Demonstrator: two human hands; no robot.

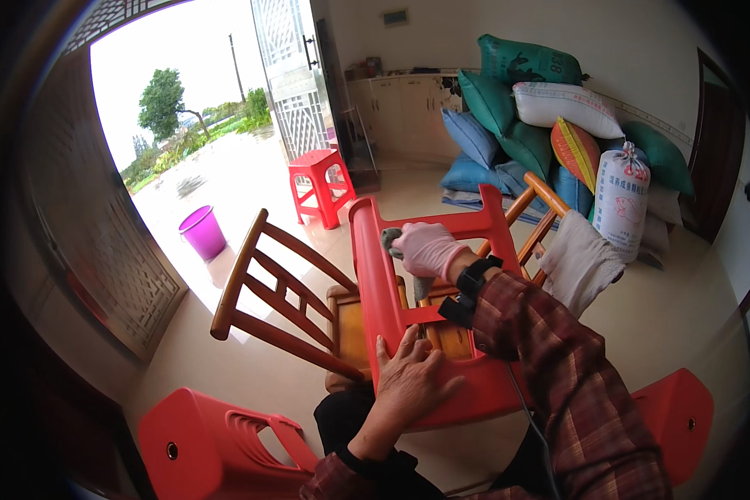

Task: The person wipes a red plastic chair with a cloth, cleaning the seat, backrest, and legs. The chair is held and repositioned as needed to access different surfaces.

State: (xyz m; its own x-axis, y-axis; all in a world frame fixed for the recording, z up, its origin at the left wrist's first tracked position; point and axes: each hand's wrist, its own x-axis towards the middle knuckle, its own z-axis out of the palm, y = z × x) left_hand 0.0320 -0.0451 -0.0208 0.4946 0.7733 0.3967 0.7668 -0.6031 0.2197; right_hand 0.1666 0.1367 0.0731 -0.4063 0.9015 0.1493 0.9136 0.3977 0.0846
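A red plastic stool [375,275] lies on its side before me, across the seats of two wooden chairs. My right hand [428,250], in a pink glove, grips a bunched grey cloth [390,242] against the upper part of a stool leg; a loose end of cloth hangs below the hand. My left hand [412,378] is bare and rests with spread fingers on the stool's near part, where the leg meets the side panel. Both wrists wear black straps, and a cable runs along the right sleeve.
One wooden chair [281,287] stands left; another chair's backrest [547,194] holds a grey cloth [578,262]. Red stools lie at the lower left [181,444] and lower right [675,425]. Farther off are an upright red stool [319,178], a purple bucket [204,232] and piled sacks [531,150].
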